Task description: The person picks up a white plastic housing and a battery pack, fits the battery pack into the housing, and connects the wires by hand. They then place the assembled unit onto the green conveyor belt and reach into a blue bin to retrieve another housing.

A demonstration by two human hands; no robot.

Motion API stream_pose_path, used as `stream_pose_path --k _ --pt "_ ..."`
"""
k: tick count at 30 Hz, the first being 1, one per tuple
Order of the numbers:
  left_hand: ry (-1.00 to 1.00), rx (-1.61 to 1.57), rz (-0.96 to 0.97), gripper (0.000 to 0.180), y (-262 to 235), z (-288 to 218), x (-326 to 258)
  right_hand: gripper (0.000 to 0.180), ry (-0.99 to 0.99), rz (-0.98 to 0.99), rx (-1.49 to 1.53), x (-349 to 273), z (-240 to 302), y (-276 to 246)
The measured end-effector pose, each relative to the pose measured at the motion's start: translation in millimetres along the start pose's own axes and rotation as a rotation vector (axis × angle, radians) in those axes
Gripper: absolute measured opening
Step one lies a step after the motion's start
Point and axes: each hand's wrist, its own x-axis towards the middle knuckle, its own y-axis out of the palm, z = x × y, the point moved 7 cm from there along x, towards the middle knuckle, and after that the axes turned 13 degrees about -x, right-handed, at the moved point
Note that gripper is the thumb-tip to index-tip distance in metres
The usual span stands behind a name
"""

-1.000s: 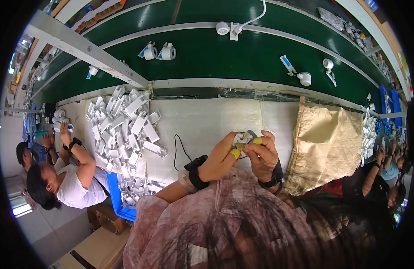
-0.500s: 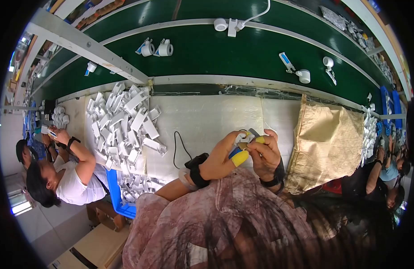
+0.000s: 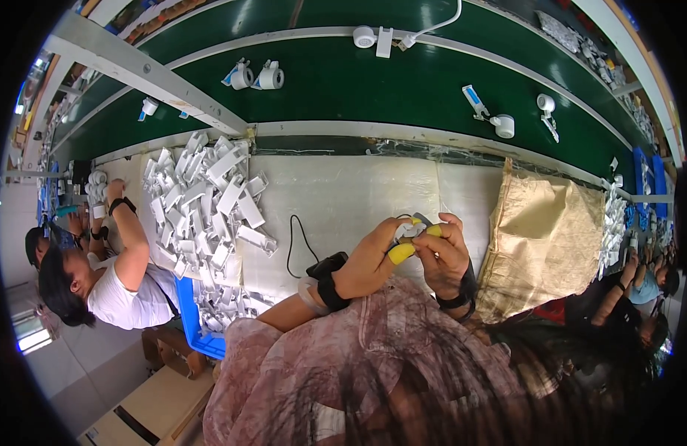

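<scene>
A small white and grey plastic part [image 3: 408,230] is held between my two hands above the front of the table. My left hand [image 3: 367,262] is closed on its left side, with a yellow-covered thumb pressed below it. My right hand [image 3: 445,259] pinches the part from the right, also with yellow on a digit. Fingers hide much of the part, so its exact kind is unclear. A thin black cable [image 3: 293,245] lies on the table by the dark wristband on my left wrist.
A heap of white plastic housings [image 3: 209,193] lies left, above a blue bin [image 3: 187,312] holding more. At right lies a tan woven sack [image 3: 544,238]. Beyond, a green conveyor [image 3: 358,97] carries white round-headed parts. A metal post [image 3: 150,70] slants overhead. A co-worker [image 3: 124,290] sits left.
My left thumb has shifted over the part, and the blue and brownish pieces seen there before are now covered. The co-worker's arm at left has reached forward toward white round parts.
</scene>
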Motion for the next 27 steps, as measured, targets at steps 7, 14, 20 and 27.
stream_pose_path --k 7,14,20,27 --pt "0.053 -0.041 -0.065 0.025 -10 13 6 0.019 -0.015 0.008 -0.083 2 -1 12" --pt "-0.043 0.021 -0.099 0.022 -41 22 26 0.016 0.025 0.035 -0.109 21 -15 41" --pt "-0.079 -0.342 -0.290 0.036 -90 44 67 0.010 0.118 0.168 0.042 80 -72 100" --pt "0.027 -0.253 -0.451 0.044 -144 90 78 0.006 0.046 0.151 -0.044 176 -161 165"
